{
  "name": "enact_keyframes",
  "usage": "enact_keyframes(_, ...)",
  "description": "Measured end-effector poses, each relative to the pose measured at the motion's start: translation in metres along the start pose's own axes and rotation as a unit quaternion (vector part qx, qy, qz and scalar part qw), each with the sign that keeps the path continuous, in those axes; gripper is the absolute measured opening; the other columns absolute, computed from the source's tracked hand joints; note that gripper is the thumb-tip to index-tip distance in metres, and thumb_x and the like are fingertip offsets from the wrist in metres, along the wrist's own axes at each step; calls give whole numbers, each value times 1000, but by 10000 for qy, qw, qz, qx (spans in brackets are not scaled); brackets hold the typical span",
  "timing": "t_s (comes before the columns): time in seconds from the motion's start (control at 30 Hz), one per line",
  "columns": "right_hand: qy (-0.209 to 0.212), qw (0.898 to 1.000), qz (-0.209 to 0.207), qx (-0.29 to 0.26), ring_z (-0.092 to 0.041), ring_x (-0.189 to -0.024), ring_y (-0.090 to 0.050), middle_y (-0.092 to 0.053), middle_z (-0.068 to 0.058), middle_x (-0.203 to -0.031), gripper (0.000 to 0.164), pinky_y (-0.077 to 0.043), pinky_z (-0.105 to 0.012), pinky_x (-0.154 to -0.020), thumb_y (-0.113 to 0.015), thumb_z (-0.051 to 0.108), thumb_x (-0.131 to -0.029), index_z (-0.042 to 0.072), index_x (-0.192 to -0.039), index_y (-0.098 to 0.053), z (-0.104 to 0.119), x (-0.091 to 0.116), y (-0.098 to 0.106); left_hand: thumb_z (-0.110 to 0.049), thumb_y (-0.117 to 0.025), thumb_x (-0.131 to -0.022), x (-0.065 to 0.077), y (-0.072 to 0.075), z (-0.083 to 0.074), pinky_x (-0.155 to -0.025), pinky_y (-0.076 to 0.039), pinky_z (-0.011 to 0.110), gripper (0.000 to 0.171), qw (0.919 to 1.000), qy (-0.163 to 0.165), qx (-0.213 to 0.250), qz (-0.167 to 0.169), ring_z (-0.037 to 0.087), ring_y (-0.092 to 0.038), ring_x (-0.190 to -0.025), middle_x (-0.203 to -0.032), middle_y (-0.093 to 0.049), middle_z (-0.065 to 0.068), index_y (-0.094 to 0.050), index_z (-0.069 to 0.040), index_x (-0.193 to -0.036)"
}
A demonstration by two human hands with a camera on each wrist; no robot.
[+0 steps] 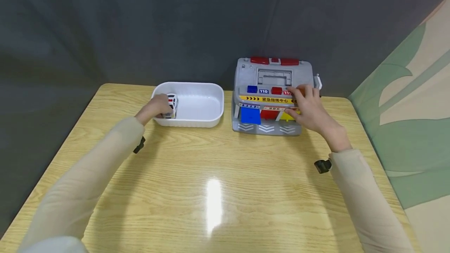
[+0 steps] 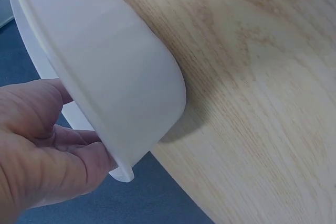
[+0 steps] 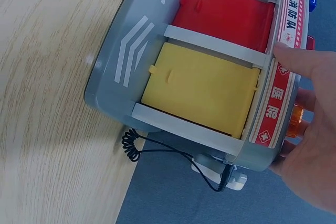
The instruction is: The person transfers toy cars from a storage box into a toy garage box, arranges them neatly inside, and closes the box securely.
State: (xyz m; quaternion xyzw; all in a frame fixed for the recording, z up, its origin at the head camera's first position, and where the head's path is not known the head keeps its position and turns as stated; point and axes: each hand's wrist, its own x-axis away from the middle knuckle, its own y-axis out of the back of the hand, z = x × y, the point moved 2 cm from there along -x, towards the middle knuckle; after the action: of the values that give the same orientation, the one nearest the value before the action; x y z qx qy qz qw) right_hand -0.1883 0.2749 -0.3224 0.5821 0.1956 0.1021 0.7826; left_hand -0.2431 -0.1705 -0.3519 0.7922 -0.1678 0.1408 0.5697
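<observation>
In the head view my left hand [image 1: 159, 106] reaches over the left end of a white plastic bin [image 1: 197, 123] and holds a small white toy car [image 1: 171, 104] with dark windows and red marks. The left wrist view shows the fingers [image 2: 94, 163] dipping behind the bin's rim, which hides the car. My right hand [image 1: 309, 108] grips the front upper edge of a grey toy rescue station [image 1: 246, 71]. In the right wrist view its thumb [image 3: 296, 59] presses on the sign strip above the yellow door [image 3: 199, 90], with the other fingers behind the edge.
Beside the yellow door are a red door [image 3: 226, 17] and a blue door [image 1: 250, 115], the blue one tipped outward. A black coiled cord [image 3: 131, 145] hangs at the station's side. Bin and station stand near the back edge of the wooden table [image 1: 168, 182], before a dark curtain [image 1: 197, 22].
</observation>
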Motion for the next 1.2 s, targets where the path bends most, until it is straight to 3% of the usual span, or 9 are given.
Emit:
enact_keyframes(0.27,-148,9999,2,-25,-48,-115,-23,-27,-30,-133,67,-34,-59,-89,-71,15,-88,-3,-142,-36,-5,4,1,-13,-60,-89,-11,-7,-4,-52,-49,23,22,10000,-38,26,6,17,-56,-60,-79,-46,10,-46,2,-86)
enact_keyframes(0.6,-195,9998,22,-93,-47,-115,-23,-27,-30,-133,67,-35,-59,-89,-71,15,-88,-2,-143,-36,-6,1,-2,-18,-68,-88,-16,-7,2,-60,-56,28,35,9954,305,881,222,16,-56,-60,-86,-48,12,-45,6,-100)
enact_keyframes(0.9,-187,9997,-6,-142,-46,-117,-22,-27,-29,-133,68,-35,-58,-90,-72,15,-88,0,-143,-36,-5,0,-3,-22,-69,-88,-13,-4,3,-61,-55,28,38,9901,531,1244,379,16,-57,-61,-88,-48,12,-45,5,-100)
enact_keyframes(1.07,-186,9997,-20,-175,-46,-117,-22,-27,-29,-134,68,-34,-58,-90,-72,15,-88,-1,-143,-36,-3,-1,-4,-19,-69,-89,-12,-4,5,-60,-55,27,48,9786,650,1885,514,16,-59,-62,-96,-49,16,-42,11,-116)
enact_keyframes(1.2,-197,9996,-3,-204,-46,-118,-21,-26,-29,-134,68,-34,-58,-91,-72,15,-88,-1,-144,-36,-3,0,-3,-13,-64,-92,-16,-5,7,-62,-55,25,52,9580,789,2654,744,14,-59,-64,-101,-48,16,-33,12,-126)
